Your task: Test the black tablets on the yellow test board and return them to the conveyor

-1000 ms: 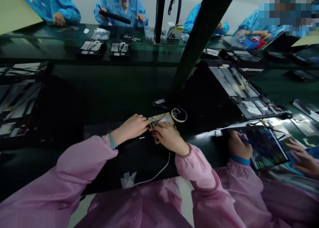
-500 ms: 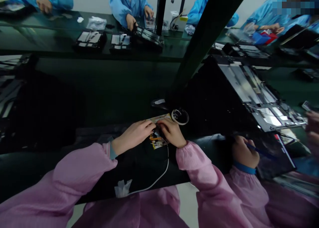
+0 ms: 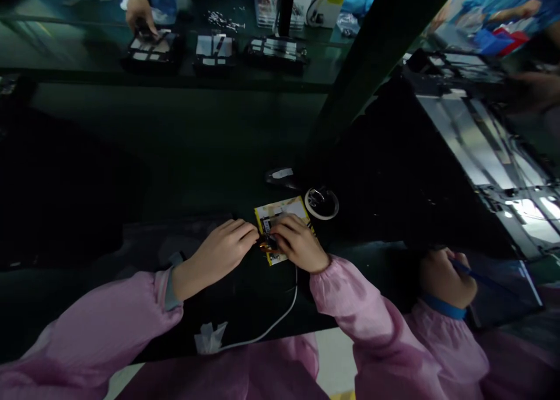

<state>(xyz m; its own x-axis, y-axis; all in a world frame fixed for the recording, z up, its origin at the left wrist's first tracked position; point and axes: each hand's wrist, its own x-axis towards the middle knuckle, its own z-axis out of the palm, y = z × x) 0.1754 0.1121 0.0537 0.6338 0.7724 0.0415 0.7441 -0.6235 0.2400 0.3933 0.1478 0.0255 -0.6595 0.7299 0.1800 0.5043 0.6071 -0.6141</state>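
A small yellow sheet [image 3: 284,209] with printed patches lies on the dark mat near the bench's front. My left hand [image 3: 221,252] and my right hand [image 3: 297,242] meet at its lower left edge. Their fingertips pinch a small orange-brown piece [image 3: 263,245] between them. What exactly the piece is, I cannot tell. Both pink sleeves rest on the bench front.
A tape roll [image 3: 322,203] lies just right of the sheet, a dark mouse-like object [image 3: 282,177] behind it. A white cable [image 3: 271,324] runs to a taped spot [image 3: 210,337]. A neighbour's hand [image 3: 444,277] holds a blue pen at right. Trays [image 3: 214,47] line the far bench.
The view has tipped down and the scene is darker. My hands stay together at the yellow sheet, a bit lower on it. A person in blue across the bench reaches to a tray.
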